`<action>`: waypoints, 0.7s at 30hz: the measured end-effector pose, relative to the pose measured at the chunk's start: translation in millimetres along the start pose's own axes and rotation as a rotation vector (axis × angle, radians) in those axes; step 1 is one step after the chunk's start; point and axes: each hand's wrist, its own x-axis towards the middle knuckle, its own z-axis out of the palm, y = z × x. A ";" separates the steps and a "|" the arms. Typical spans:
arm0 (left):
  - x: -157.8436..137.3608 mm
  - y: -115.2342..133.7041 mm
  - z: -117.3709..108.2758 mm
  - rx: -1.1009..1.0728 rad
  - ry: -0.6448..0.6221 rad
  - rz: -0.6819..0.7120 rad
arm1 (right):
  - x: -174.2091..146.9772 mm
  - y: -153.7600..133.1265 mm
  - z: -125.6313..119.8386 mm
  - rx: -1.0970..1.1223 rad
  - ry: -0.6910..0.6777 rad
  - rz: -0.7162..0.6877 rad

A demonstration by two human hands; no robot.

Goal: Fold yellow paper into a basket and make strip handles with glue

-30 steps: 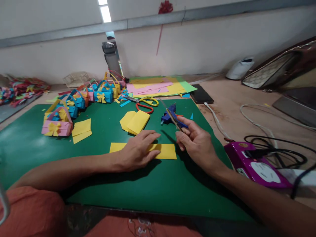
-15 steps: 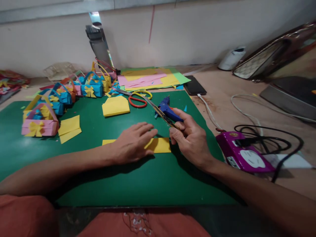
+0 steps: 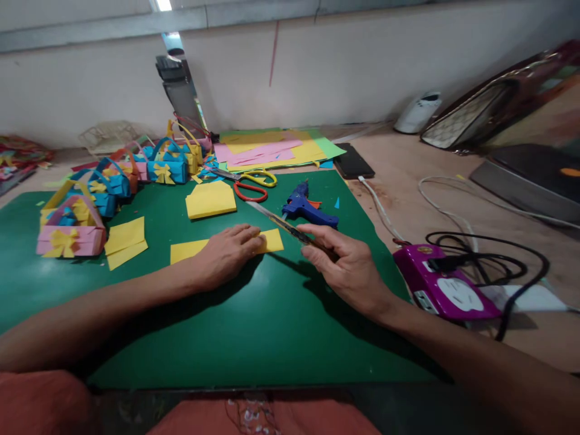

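My left hand (image 3: 229, 254) lies palm down with its fingers out, across a yellow paper strip (image 3: 273, 240) on the green mat. Both ends of the strip show on either side of the hand. My right hand (image 3: 351, 269) is closed around a cutter knife (image 3: 280, 222), its long blade extended toward the upper left above the mat. The blade is apart from the strip. Just beyond that hand lies a blue glue gun (image 3: 299, 202). Scissors (image 3: 226, 174) with red and yellow handles rest farther back, beside a folded yellow paper piece (image 3: 211, 202).
Several small paper baskets (image 3: 70, 241) with bows stand at the left, near yellow paper pieces (image 3: 125, 237). Coloured sheets (image 3: 267, 148) and a phone (image 3: 353, 161) lie at the back. A purple power socket box (image 3: 446, 284) with cables sits right of the green mat (image 3: 254, 338).
My left hand and the yellow strip have shifted left and slightly away from me. My right hand, with the cutter knife, has moved slightly left and down, showing more of the glue gun.
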 end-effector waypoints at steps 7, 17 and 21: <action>-20.4 -23.7 9.4 -0.200 0.182 -0.003 | 5.8 3.2 -13.7 -0.205 -0.004 0.037; -22.0 -21.5 4.8 -0.342 0.177 -0.118 | -2.2 27.4 -7.1 -0.794 -0.148 -0.155; -21.0 -21.8 4.5 -0.349 0.173 -0.094 | -2.5 26.5 -6.7 -0.803 -0.158 -0.227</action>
